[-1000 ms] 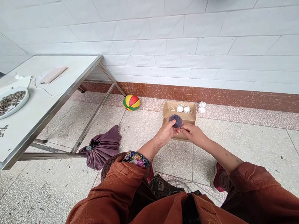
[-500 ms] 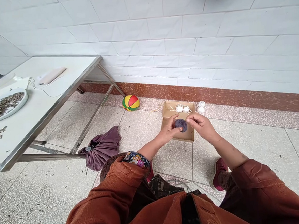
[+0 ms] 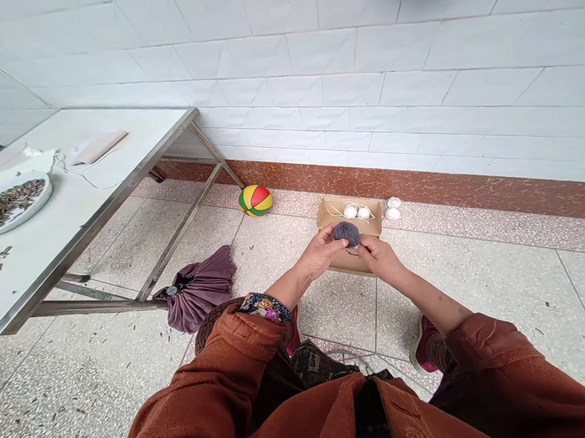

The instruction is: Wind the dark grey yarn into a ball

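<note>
A dark purple-grey ball of yarn point(image 3: 346, 234) is gripped in my left hand point(image 3: 321, 252), between thumb and fingers. Against the ball's lower right side, my right hand point(image 3: 379, 255) has its fingers pinched; a strand of yarn probably lies between them but is too fine to make out. Below both hands, an open cardboard box point(image 3: 352, 263) rests on the floor. White yarn balls point(image 3: 357, 211) with loose strands lie in its far part. Just right of the box stand more white yarn balls point(image 3: 392, 208).
A red, yellow and green ball point(image 3: 256, 201) sits by the wall. To the left, a metal-framed table point(image 3: 140, 146) carries a plate of sunflower seeds point(image 3: 11, 202). Purple pleated cloth point(image 3: 204, 288) lies near its leg. Seed husks are scattered on the floor.
The yarn ball has turned and shifted slightly left and up in my left hand. My right hand has come down and left, closer to the ball.
</note>
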Demonstrator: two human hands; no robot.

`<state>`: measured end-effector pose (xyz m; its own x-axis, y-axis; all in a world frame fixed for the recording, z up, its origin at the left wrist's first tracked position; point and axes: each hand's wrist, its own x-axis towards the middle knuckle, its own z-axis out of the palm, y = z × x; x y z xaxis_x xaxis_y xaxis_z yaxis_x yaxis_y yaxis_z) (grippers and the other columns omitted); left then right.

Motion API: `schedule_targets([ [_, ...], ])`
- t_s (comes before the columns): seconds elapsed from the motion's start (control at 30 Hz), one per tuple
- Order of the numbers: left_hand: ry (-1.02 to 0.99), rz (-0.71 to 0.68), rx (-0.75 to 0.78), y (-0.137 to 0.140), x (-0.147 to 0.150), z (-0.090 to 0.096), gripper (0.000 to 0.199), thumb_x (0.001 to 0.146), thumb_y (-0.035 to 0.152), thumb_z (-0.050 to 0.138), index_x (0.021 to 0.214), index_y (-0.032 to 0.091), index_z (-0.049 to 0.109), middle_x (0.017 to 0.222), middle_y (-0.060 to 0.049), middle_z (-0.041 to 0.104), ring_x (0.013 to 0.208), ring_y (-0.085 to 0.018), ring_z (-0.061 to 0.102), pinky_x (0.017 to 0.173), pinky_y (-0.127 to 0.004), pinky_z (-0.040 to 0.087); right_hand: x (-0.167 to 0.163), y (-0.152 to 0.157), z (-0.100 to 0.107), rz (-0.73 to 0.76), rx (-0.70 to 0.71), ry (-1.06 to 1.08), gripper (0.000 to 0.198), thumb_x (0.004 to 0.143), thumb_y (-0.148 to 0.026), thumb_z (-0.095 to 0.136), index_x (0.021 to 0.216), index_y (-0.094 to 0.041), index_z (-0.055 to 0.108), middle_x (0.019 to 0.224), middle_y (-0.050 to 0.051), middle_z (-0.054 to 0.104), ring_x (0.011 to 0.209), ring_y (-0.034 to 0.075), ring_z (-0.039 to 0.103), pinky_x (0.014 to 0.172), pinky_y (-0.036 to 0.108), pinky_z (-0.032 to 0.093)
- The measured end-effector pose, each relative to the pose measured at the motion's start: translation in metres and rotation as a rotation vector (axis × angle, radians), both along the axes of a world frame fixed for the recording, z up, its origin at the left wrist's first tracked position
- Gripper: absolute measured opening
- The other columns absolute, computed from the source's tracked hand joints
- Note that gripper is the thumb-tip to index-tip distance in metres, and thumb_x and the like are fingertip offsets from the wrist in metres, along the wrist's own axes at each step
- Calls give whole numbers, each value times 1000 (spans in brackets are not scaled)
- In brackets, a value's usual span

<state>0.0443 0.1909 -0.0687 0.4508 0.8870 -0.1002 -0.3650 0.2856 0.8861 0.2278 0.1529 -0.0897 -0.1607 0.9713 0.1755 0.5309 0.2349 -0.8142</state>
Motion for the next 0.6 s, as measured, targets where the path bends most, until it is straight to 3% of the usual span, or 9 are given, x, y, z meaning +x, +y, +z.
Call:
schedule_targets([
  [0.17, 240, 133, 69, 10, -3, -6, 55, 68, 24, 81, 120, 18, 64, 105, -5, 69, 95, -17, 62, 97, -36, 46, -5, -11, 23, 307, 37, -15, 26, 102, -37, 50, 85, -22, 63, 79, 1, 65, 72, 17, 60, 71, 30, 47],
  [0.23, 326, 128, 120, 11, -3, -7, 65, 67, 21, 80, 128, 20, 58, 105, -4, 67, 90, -15, 62, 92, -36, 47, -1, -12, 38, 337, 65, 34, 25, 101, -38, 53, 88, -23, 66, 79, 1, 66, 72, 17, 60, 70, 30, 47],
  [0.4, 313, -81, 230, 1, 0, -1, 84, 66, 20, 83, 142, 25, 47, 109, -5, 65, 92, -17, 62, 90, -37, 49, 17, 3, 57, 76, 117, 165, 25, 99, -43, 58, 88, -23, 68, 84, 3, 69, 78, 19, 62, 75, 32, 49],
  [0.5, 182, -276, 238, -6, 2, 7, 82, 69, 23, 84, 143, 29, 48, 115, -7, 65, 103, -20, 63, 92, -38, 48, 24, 13, 44, -94, 83, 167, 28, 97, -45, 58, 83, -22, 66, 77, 1, 64, 73, 18, 58, 72, 32, 47],
  [0.6, 69, -282, 193, -8, 4, 11, 72, 69, 25, 86, 135, 27, 58, 123, -8, 65, 113, -22, 61, 100, -39, 46, 23, 15, 23, -140, 16, 120, 29, 97, -45, 54, 81, -22, 63, 73, 1, 62, 69, 18, 56, 67, 31, 45],
])
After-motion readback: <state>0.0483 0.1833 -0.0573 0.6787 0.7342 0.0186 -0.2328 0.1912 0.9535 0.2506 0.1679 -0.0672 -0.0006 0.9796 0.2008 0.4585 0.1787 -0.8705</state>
